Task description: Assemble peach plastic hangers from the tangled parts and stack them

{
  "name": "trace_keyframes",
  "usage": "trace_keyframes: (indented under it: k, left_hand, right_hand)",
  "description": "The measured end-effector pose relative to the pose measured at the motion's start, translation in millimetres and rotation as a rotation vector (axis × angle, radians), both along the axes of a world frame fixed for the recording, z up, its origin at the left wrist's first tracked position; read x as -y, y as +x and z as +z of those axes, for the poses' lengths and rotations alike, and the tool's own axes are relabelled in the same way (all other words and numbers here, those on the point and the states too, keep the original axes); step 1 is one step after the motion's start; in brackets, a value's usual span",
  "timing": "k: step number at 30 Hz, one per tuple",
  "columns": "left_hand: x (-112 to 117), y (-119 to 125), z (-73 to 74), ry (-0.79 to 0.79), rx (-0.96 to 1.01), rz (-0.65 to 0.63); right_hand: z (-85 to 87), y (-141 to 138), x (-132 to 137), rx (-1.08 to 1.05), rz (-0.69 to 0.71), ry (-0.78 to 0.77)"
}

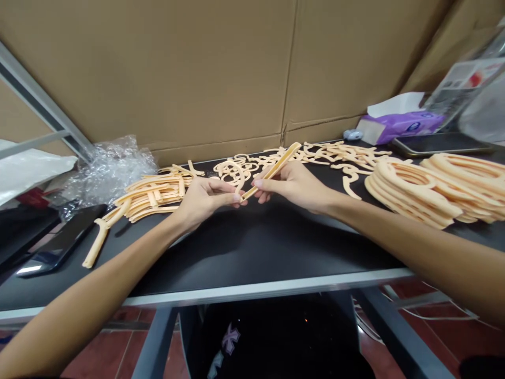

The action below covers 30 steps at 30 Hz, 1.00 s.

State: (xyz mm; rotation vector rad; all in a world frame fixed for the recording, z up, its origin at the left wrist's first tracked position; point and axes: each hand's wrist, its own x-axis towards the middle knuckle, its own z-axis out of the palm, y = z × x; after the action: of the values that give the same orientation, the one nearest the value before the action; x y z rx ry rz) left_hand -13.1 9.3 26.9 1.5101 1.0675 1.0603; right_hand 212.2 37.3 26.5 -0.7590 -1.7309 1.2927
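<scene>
My right hand (pixel 295 185) is closed around a long cream strip (pixel 278 167) with a groove along it, tilted up to the right. My left hand (pixel 205 199) is closed in a pinch at the strip's lower end. A thin curved cream piece (pixel 239 172) rises from the left fingertips; its lower end meets the strip there, and whether the two are joined cannot be seen. Left of my left hand lies a pile of cream strips (pixel 158 192). Behind both hands many small curved cream pieces (pixel 252 164) are spread along the back of the table.
Stacks of large cream frames (pixel 410 195) stand at the right. A Y-shaped cream piece (pixel 98 239), a dark phone (pixel 63 245) and crumpled clear plastic (pixel 108 168) are at the left. A purple tissue pack (pixel 406 125) and a tablet-like device (pixel 442 143) sit back right, before a cardboard wall (pixel 197 68).
</scene>
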Motion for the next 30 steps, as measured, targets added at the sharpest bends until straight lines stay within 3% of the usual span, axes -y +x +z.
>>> trace_keyframes:
  k: [14,19,30]
  left_hand:
    - [7,11,-11.4,0.132,0.050,0.135]
    - [8,11,-12.3,0.152,0.002,0.158]
    - [11,18,-11.8,0.207,0.117,0.235]
  right_hand:
    - [-5.1,-2,3,-0.084,-0.073,-0.179]
    - [-4.9,-4,5,-0.080,-0.099,-0.224]
    - [2.8,-12,16,-0.114,-0.183,-0.296]
